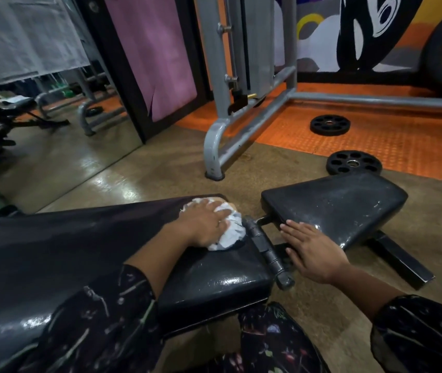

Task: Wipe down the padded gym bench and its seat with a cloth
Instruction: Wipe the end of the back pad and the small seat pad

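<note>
The long black padded bench point(53, 251) runs from the lower left to the middle. Its separate black seat pad point(343, 203) lies to the right, across a metal hinge point(265, 249). My left hand point(203, 224) presses a crumpled white cloth point(230, 232) onto the bench's end near the hinge, fingers curled over it. My right hand point(314, 251) rests flat on the near edge of the seat pad, fingers spread, holding nothing.
A grey machine frame point(217, 146) stands on the floor beyond the bench. Two black weight plates point(353, 162) point(328, 125) lie on the floor at right, by the orange mat. A mirror point(39, 117) leans at left. The seat's black support foot point(402, 262) sticks out right.
</note>
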`<state>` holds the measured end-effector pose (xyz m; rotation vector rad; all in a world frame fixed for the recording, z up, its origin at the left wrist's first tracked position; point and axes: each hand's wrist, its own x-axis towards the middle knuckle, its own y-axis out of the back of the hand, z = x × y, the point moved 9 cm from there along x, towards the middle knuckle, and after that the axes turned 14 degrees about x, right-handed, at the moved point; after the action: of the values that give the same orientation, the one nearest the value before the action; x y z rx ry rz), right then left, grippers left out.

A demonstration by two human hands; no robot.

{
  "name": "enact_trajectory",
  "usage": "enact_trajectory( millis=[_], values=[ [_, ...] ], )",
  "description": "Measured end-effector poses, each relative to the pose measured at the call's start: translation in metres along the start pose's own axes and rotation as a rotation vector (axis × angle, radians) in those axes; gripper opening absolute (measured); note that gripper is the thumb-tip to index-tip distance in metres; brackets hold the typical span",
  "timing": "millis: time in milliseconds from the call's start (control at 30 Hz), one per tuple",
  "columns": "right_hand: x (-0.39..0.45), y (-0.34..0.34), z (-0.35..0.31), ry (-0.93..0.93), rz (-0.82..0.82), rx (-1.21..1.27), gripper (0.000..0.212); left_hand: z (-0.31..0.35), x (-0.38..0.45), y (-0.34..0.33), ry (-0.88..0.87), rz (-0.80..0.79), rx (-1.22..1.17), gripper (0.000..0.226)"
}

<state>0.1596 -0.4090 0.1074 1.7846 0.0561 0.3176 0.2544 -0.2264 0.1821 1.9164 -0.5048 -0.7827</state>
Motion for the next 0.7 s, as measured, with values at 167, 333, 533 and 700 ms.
enact_trajectory(
  millis=[167, 333, 533, 700],
  values=[
    [0.001, 0.0, -0.002, -0.002, 0.005, -0.005, 0.058, 0.086, -0.053, 0.013, -0.15, 0.089, 0.035, 0.051],
    [0.0, 0.002, -0.009, -0.005, 0.005, 0.016, 0.06, 0.071, -0.098, 0.011, -0.165, 0.165, -0.007, 0.051],
    [-0.004, -0.001, -0.005, -0.033, -0.025, 0.002, 0.054, 0.02, -0.065, 0.007, 0.083, 0.041, -0.057, 0.05],
    [-0.003, 0.001, -0.004, -0.032, -0.022, -0.015, 0.054, 0.091, -0.076, 0.016, 0.011, 0.117, 0.047, 0.053]
  ],
)
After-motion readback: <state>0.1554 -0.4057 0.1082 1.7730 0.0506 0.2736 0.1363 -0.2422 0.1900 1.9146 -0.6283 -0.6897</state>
